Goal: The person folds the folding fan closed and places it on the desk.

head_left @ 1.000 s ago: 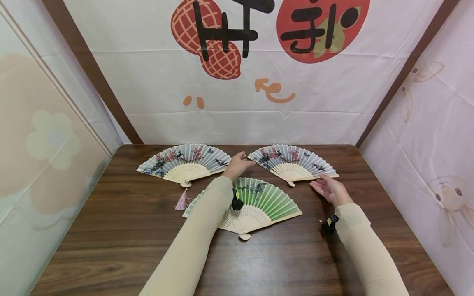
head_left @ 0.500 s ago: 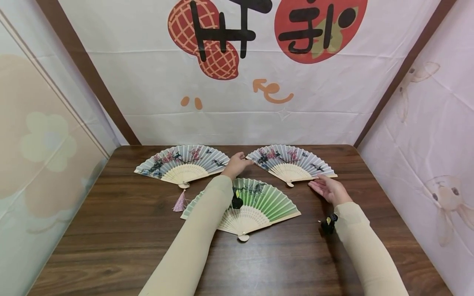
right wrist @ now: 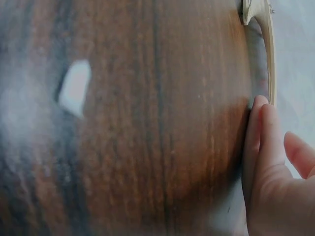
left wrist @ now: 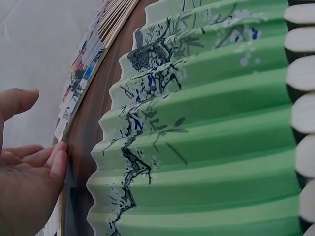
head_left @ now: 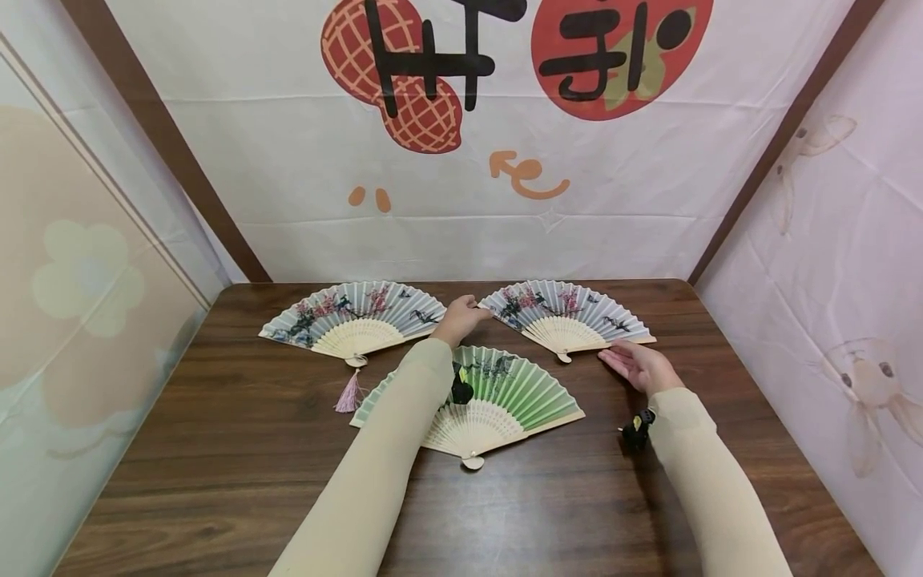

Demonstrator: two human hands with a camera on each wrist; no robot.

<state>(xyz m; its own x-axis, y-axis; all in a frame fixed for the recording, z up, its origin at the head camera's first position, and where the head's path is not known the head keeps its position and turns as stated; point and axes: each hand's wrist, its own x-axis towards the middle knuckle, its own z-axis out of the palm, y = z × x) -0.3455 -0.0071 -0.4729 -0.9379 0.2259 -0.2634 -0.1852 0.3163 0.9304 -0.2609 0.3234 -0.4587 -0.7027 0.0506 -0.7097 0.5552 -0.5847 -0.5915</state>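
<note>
Three spread folding fans lie on the wooden table. The back right one (head_left: 570, 320), pale grey-blue with pink blossoms, has a hand at each end. My left hand (head_left: 461, 320) touches its left tip; in the left wrist view the fingertips (left wrist: 60, 150) meet its edge while the thumb stands apart. At its lower right edge is my right hand (head_left: 644, 369), palm turned up, with extended fingers (right wrist: 268, 128) against the bamboo guard and the thumb spread away. The green fan (head_left: 530, 393) lies in front, partly covered by my left sleeve.
At the back left is a similar blossom fan (head_left: 364, 324) with a pink tassel (head_left: 349, 393) hanging toward the front. A printed white cloth (head_left: 461, 240) rises behind the table's (head_left: 216, 481) back edge, with more cloth at both sides.
The head view has shifted slightly, so everything sits a little further left in it. Both hands stay at the ends of the back right fan, and the fans lie as before.
</note>
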